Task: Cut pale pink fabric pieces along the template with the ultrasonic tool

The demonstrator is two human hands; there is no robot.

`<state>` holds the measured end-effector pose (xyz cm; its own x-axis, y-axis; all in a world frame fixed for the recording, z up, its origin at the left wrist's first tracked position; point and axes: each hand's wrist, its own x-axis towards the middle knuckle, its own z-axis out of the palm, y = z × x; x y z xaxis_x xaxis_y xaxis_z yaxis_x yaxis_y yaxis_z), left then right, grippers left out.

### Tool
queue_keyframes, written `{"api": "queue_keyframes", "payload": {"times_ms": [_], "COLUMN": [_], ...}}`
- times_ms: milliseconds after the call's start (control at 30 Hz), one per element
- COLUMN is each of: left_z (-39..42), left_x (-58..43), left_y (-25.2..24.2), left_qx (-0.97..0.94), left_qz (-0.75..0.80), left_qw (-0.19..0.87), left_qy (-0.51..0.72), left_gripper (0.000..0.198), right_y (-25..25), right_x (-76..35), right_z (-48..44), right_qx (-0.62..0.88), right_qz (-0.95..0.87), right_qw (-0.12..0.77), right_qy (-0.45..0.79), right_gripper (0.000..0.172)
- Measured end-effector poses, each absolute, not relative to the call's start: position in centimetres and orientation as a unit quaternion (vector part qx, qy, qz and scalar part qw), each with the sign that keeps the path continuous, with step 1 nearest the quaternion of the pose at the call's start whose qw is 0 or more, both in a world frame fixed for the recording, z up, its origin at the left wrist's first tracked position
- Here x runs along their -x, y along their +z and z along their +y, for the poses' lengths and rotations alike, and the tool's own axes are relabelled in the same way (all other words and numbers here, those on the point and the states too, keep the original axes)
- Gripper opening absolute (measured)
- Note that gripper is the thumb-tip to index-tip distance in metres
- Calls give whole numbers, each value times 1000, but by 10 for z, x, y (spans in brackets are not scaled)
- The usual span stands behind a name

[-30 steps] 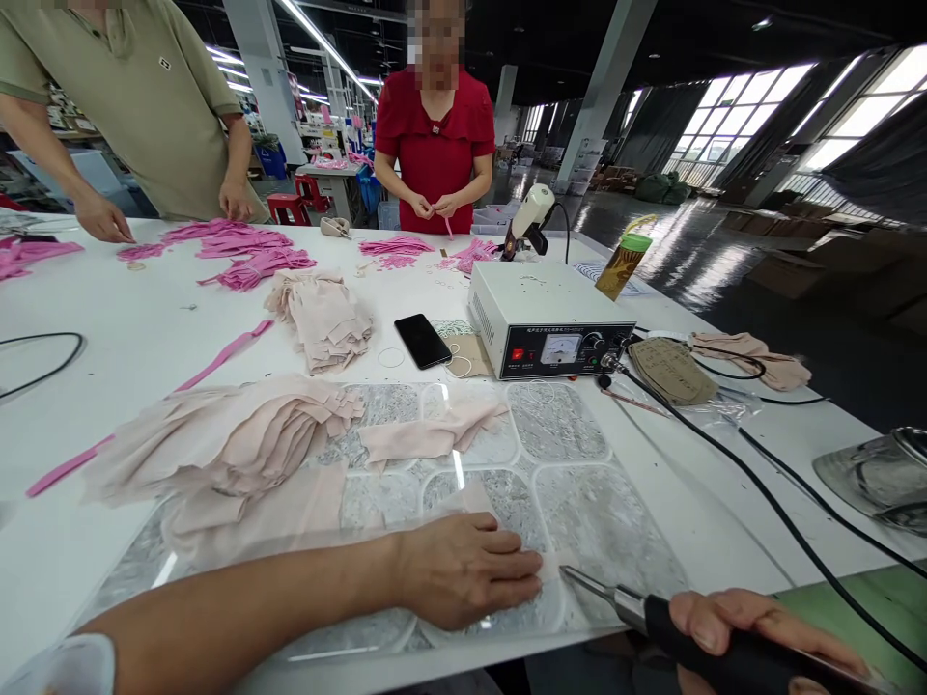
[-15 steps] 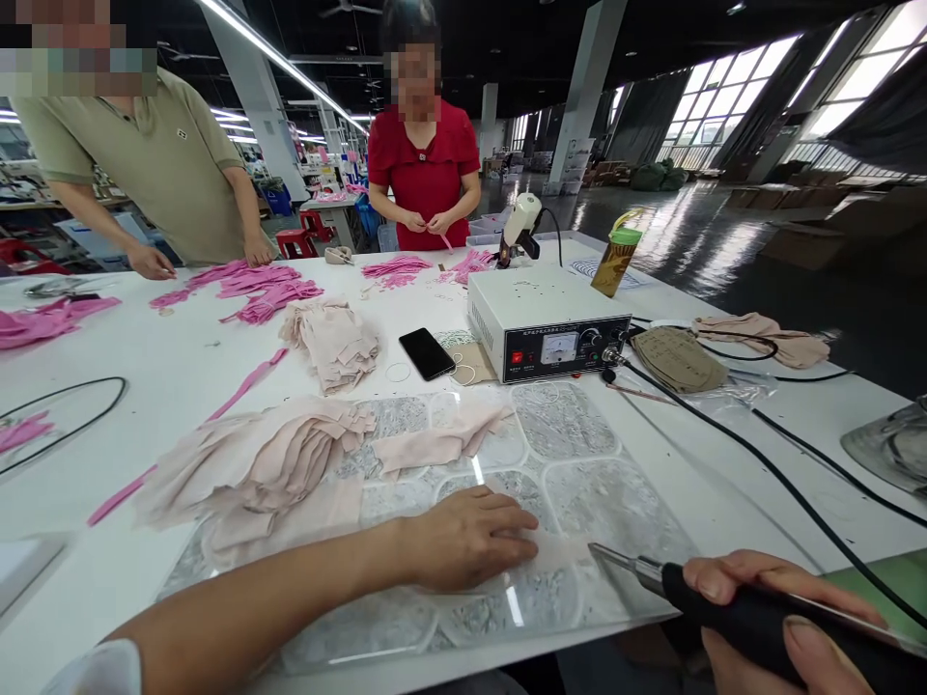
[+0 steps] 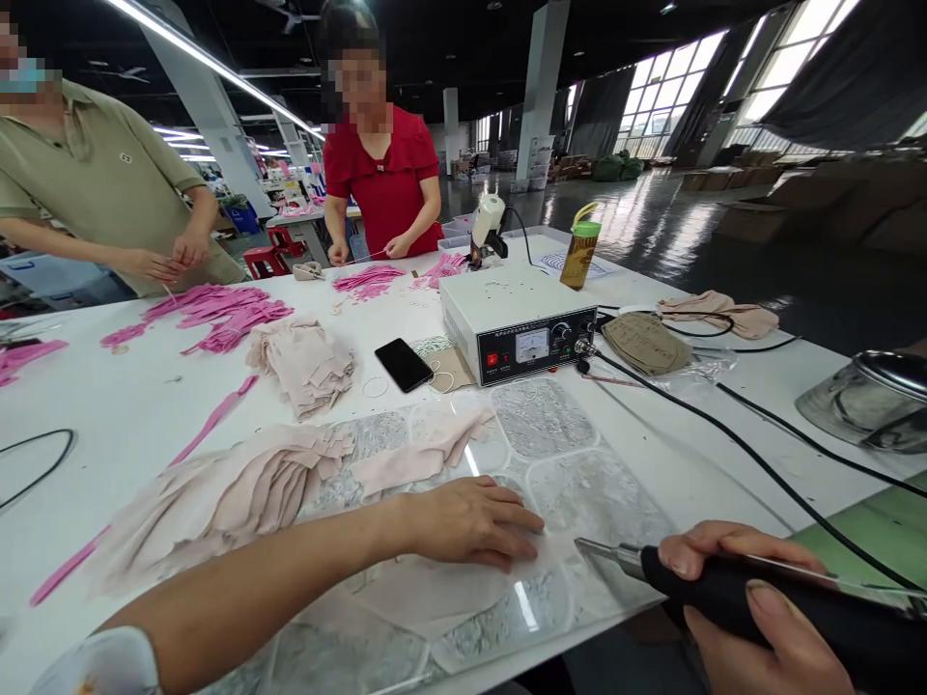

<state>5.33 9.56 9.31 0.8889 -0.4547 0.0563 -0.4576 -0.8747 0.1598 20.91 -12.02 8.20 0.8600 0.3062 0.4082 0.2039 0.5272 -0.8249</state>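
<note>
My left hand (image 3: 474, 521) lies flat, fingers stretched out, on a thin pale pink fabric strip (image 3: 441, 591). That strip rests on a glossy, marble-patterned board (image 3: 608, 497). My right hand (image 3: 786, 642) is wrapped round the black handle of a corded cutting tool (image 3: 670, 579). Its narrow metal tip touches or hovers just over the strip's right end, right of my left fingertips; which, I cannot tell. A single pale pink piece (image 3: 420, 458) lies beyond my left hand. Left of it spreads a fanned stack of pale pink fabric pieces (image 3: 217, 497).
Behind the board stand a white control box (image 3: 518, 309) and a black phone (image 3: 403, 365). The tool's black cable (image 3: 695, 420) crosses the right side. A glass jar (image 3: 861, 401) is at far right. Two people (image 3: 380, 183) handle bright pink strips (image 3: 238, 314) across the table.
The camera view has shifted rightward. My left hand and the tool keep nearly the same place on the board; more of the strip shows below my hand. Both people across have moved their hands.
</note>
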Motion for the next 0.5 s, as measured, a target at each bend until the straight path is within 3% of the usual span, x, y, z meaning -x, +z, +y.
{"api": "queue_keyframes", "payload": {"times_ms": [333, 500], "left_z": [108, 109], "left_x": [-68, -71], "left_y": [100, 97], "left_qx": [-940, -934], "left_qz": [-306, -305], "left_qw": [148, 181], "left_qy": [-31, -51], "left_gripper": [23, 19], "right_y": [91, 88], "right_x": [-210, -214], "right_z": [-114, -116], "right_qx": [464, 480], "right_qz": [-275, -271], "right_qw": [841, 832], "right_qy": [44, 64], "right_gripper": [15, 22]}}
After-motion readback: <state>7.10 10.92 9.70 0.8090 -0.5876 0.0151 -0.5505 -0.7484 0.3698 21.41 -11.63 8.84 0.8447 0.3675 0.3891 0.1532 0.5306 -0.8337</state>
